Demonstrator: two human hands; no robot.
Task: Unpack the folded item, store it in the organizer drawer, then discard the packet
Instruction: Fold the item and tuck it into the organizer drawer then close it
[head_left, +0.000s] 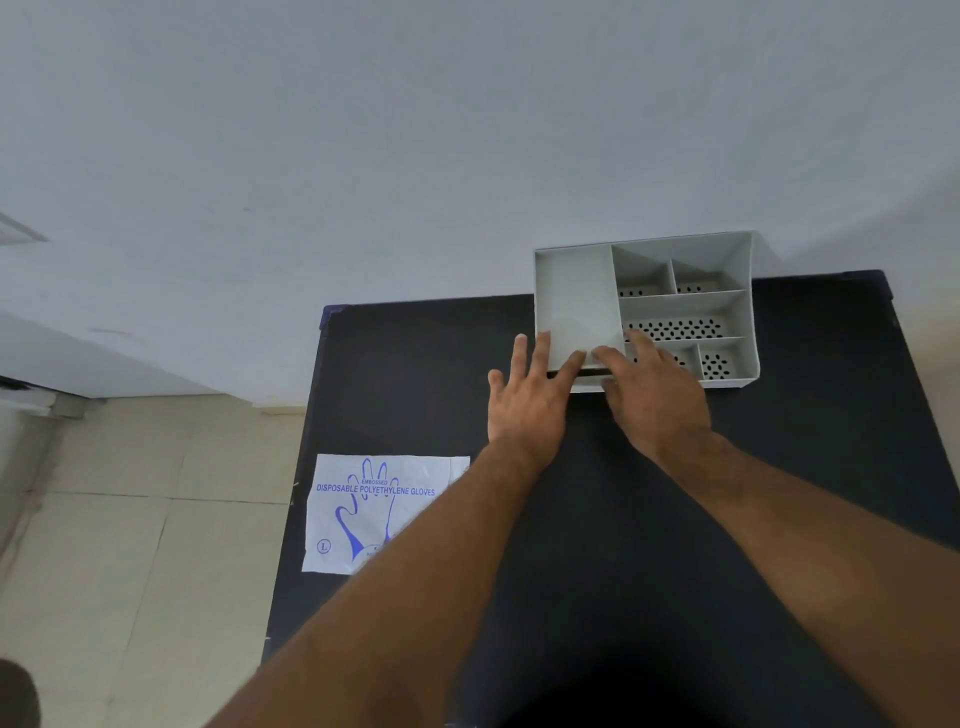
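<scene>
One packet (382, 512) lies flat at the left edge of the black table (779, 467), near me – white, printed in blue with a glove outline and "DISPOSABLE POLYETHYLENE GLOVES". My left forearm crosses over its lower right corner and hides that part. Beyond the table edge on the left is tiled floor (130, 519).

My left hand (527, 400) rests with fingers spread and extended, released, fingertips touching the near edge of the one grey organizer (748, 312) at the table's far side. A dark gap shows under that edge at the drawer front (589, 384), just beside my fingers.

My right hand (654, 395) lies alongside, fingers straight, flat against the same front edge, gripping nothing that I can see. It covers part of one near compartment.

The organizer top has six compartments – one large with a solid floor on the left, five smaller with perforated floors on the right. Those visible are empty. I cannot tell where the folded item is; the drawer interior is hidden
</scene>
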